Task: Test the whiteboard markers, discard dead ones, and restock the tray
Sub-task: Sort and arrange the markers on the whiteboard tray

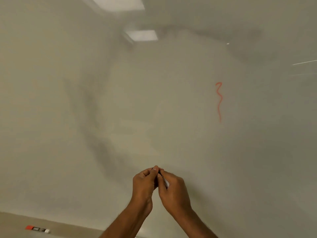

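White dark-ended marker [165, 182] between left hand [145, 182] and right hand [175, 190]; red-capped marker [38, 229] flat lower left.

Whiteboard [85, 100]: we record it as off-white with a dull greenish-grey cast. It is not uniform, and broad smoky grey smears mottle the middle and upper right.

Squiggle [219, 100]: we see one wavy vertical line in red-orange, strongest at its looped top and fading paler toward its lower end.

Reflections [141, 35]: we see two bright white rectangular patches with soft grey edges near the top of the board.

Held marker [166, 182]: we make out a white barrel and a black upper end; the rest is covered.

Second marker [38, 229]: we note a red-orange cap, a black band with white print, and a white end.

Ledge [13, 222]: we log it as plain beige-tan with no pattern.
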